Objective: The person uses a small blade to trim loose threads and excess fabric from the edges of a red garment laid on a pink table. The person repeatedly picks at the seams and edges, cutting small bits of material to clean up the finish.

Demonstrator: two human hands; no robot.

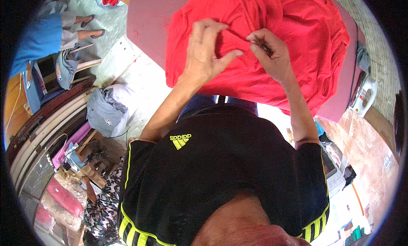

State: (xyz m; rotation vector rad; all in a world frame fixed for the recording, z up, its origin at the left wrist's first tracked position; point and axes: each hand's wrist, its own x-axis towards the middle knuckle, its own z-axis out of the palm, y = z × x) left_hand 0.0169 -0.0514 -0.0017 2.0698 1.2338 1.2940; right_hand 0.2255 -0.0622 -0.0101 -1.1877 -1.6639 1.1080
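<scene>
A wide red cloth garment (306, 63) lies bunched and wrinkled on a dull pink table (148, 29), with a small dark label near its far edge. Over its left part hovers my left hand (204, 50), fingers bent and the thumb spread well away from them. To the right, my right hand (273, 55) is closed, its thumb and fingertips drawn together. Something small and dark shows inside its curled fingers, too unclear to name. A thin dark line runs across the red cloth between the two hands; I cannot tell whether it is a thread or a fold.
A white iron (364, 95) stands by the table's right edge. On the floor to the left sits a bag with grey clothing (106, 112). A wooden chair with grey cloth (66, 70) is farther left, near a person in blue (38, 40). Another person in patterned clothing (102, 212) is at lower left.
</scene>
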